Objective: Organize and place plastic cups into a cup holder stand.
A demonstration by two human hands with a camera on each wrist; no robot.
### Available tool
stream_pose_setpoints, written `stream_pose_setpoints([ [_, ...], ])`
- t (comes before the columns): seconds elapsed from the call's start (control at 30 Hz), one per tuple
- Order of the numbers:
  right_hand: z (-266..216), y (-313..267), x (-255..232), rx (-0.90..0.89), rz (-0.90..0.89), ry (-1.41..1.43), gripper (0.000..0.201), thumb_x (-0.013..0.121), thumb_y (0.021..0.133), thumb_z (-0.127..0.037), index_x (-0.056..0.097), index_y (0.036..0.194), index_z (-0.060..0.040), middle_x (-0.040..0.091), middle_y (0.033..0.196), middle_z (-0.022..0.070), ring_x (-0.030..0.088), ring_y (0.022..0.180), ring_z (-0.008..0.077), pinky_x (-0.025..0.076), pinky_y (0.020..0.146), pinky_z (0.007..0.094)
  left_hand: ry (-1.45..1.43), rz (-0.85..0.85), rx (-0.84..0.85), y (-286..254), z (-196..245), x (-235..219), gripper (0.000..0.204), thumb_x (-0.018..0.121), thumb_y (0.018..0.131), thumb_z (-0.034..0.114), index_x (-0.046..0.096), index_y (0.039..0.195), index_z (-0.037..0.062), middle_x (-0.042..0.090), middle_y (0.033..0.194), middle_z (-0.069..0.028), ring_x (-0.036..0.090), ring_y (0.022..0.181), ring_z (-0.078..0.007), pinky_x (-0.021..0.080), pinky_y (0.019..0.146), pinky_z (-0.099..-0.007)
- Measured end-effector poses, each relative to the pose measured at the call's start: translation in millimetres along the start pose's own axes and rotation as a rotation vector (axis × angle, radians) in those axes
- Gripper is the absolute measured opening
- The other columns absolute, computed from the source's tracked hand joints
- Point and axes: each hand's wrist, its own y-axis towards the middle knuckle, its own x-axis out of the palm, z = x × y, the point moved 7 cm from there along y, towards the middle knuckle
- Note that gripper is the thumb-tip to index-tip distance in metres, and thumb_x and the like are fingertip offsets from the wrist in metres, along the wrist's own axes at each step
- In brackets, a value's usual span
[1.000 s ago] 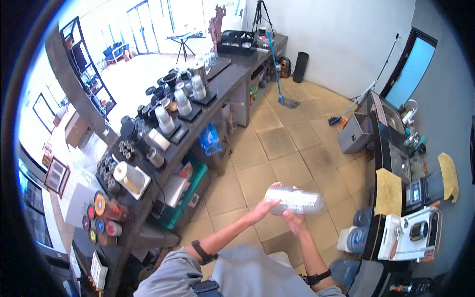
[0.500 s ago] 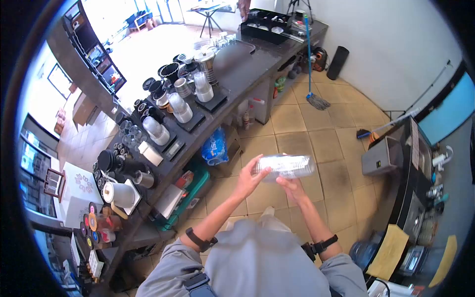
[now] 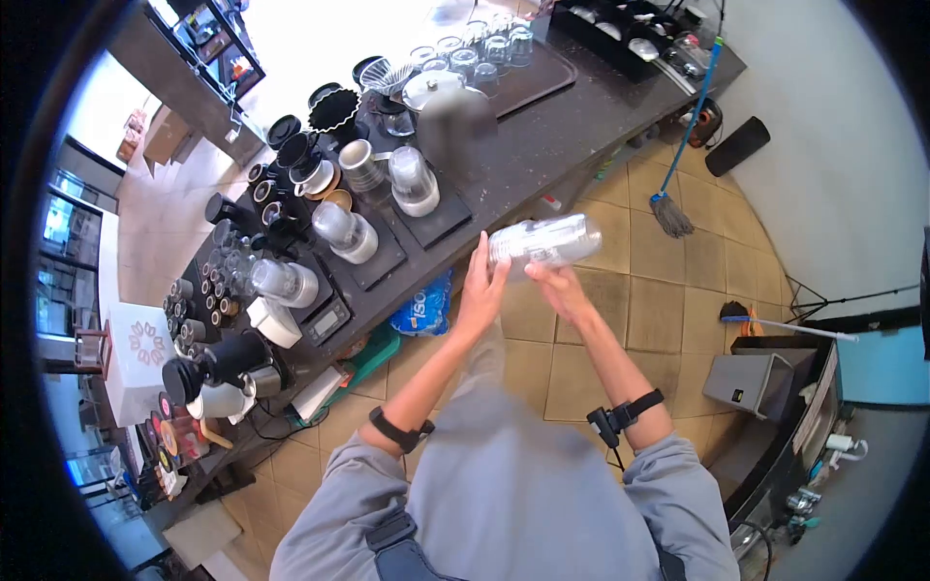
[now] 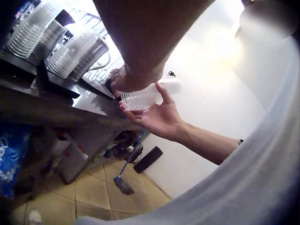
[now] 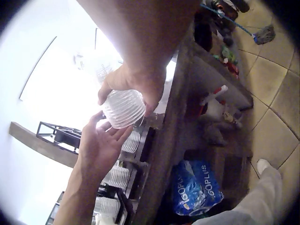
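Note:
Both hands hold a stack of nested clear plastic cups (image 3: 547, 240), lying sideways in front of the body near the counter's edge. My left hand (image 3: 480, 298) is at the rim end, its thumb and fingers against the ribbed rims. Around the middle of the stack, my right hand (image 3: 562, 292) grips with thumb and fingers, as the left wrist view shows with that hand (image 4: 161, 119) under the cups. On the counter stand more cup stacks, among them one (image 3: 415, 181) on a black scale, a middle one (image 3: 345, 232) and a nearer one (image 3: 284, 283).
Along the dark counter (image 3: 523, 145) are black drippers, a metal kettle, a tray (image 3: 542, 82) of glasses and a black grinder (image 3: 228, 363). A blue bag (image 3: 423, 305) sits below it. A mop (image 3: 670, 213) leans beyond; a grey bin (image 3: 741, 384) stands at right.
The person has turned and come closer to the counter, so the cup stacks there look larger. The held stack has moved up and left in the head view, still in both hands.

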Motion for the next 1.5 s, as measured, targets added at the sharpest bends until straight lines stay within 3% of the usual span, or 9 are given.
stream_pose_setpoints([
  [0.33, -10, 185, -28, 0.049, 0.023, -0.375, 0.049, 0.082, 0.078, -0.020, 0.062, 0.119, -0.0004, 0.066, 0.110, 0.0063, 0.062, 0.102, 0.0162, 0.049, 0.091, 0.0317, -0.090, 0.057, -0.166, 137, -60, 9, 0.072, 0.055, 0.099, 0.028, 0.018, 0.153, -0.0026, 0.017, 0.160, -0.0223, 0.029, 0.145, -0.0303, 0.038, 0.111, -0.0384],
  [0.53, 20, 241, -31, 0.125, -0.071, -0.669, 0.065, 0.088, 0.071, -0.028, 0.059, 0.122, 0.0013, 0.070, 0.108, 0.0117, 0.065, 0.101, 0.0204, 0.051, 0.089, 0.0366, -0.062, -0.058, -0.331, 148, -66, 1, 0.075, 0.056, 0.099, 0.021, 0.011, 0.155, -0.0008, 0.047, 0.142, -0.0202, 0.056, 0.121, -0.0259, 0.045, 0.102, -0.0350],
  [0.6, 2, 238, -17, -0.115, -0.020, -0.988, 0.080, 0.087, 0.069, -0.028, 0.048, 0.135, -0.0037, 0.065, 0.117, 0.0144, 0.061, 0.108, 0.0278, 0.047, 0.096, 0.0418, -0.166, -0.145, -0.504, 135, -57, 2, 0.061, 0.055, 0.099, 0.021, 0.028, 0.149, -0.0010, 0.059, 0.126, -0.0154, 0.063, 0.105, -0.0196, 0.053, 0.085, -0.0320],
  [0.7, 18, 239, -18, -0.044, -0.017, -1.043, 0.093, 0.087, 0.067, -0.029, 0.038, 0.144, -0.0145, 0.054, 0.132, 0.0158, 0.046, 0.124, 0.0361, 0.037, 0.105, 0.0481, -0.149, -0.434, -0.546, 120, -72, 4, 0.044, 0.055, 0.099, 0.023, 0.046, 0.136, -0.0002, 0.064, 0.111, -0.0098, 0.063, 0.093, -0.0134, 0.052, 0.071, -0.0283],
  [0.87, 17, 236, -20, 0.043, 0.036, -1.005, 0.104, 0.088, 0.066, -0.036, 0.029, 0.151, -0.0206, 0.046, 0.142, 0.0172, 0.038, 0.132, 0.0381, 0.032, 0.110, 0.0494, -0.093, -0.571, -0.499, 113, -76, 6, 0.029, 0.057, 0.099, 0.026, 0.060, 0.116, 0.0024, 0.065, 0.099, -0.0047, 0.060, 0.088, -0.0111, 0.051, 0.073, -0.0289],
  [1.07, -24, 178, -71, -0.069, 0.151, -1.114, 0.103, 0.085, 0.074, -0.036, 0.023, 0.156, -0.0201, 0.040, 0.147, 0.0179, 0.045, 0.130, 0.0301, 0.041, 0.104, 0.0430, 0.002, -0.778, -0.349, 110, -59, 24, 0.026, 0.062, 0.096, 0.029, 0.063, 0.103, 0.0048, 0.065, 0.093, -0.0032, 0.061, 0.088, -0.0120, 0.049, 0.080, -0.0306],
  [1.13, -39, 123, -108, 0.145, 0.276, -0.759, 0.080, 0.076, 0.084, -0.035, 0.035, 0.151, -0.0163, 0.053, 0.132, 0.0151, 0.053, 0.119, 0.0275, 0.044, 0.101, 0.0419, 0.028, -0.841, -0.303, 111, -39, 39, 0.027, 0.064, 0.094, 0.030, 0.062, 0.101, 0.0042, 0.067, 0.091, -0.0041, 0.062, 0.089, -0.0135, 0.049, 0.082, -0.0310],
  [1.33, 2, -103, -234, 0.191, 0.760, -0.580, 0.038, 0.063, 0.096, -0.026, 0.059, 0.128, -0.0068, 0.067, 0.101, 0.0038, 0.062, 0.089, 0.0125, 0.050, 0.076, 0.0273, -0.004, -0.881, -0.210, 90, -24, 90, 0.022, 0.067, 0.093, 0.025, 0.064, 0.104, 0.0055, 0.066, 0.094, -0.0009, 0.059, 0.084, -0.0093, 0.048, 0.077, -0.0266],
  [1.5, 110, -343, -236, 0.279, 1.048, -0.587, 0.028, 0.060, 0.098, -0.023, 0.063, 0.120, -0.0064, 0.067, 0.094, 0.0028, 0.062, 0.083, 0.0128, 0.050, 0.075, 0.0285, 0.167, -1.014, -0.034, 22, -7, 145, 0.019, 0.067, 0.093, 0.017, 0.063, 0.105, 0.0032, 0.068, 0.092, -0.0022, 0.062, 0.086, -0.0097, 0.049, 0.077, -0.0246],
])
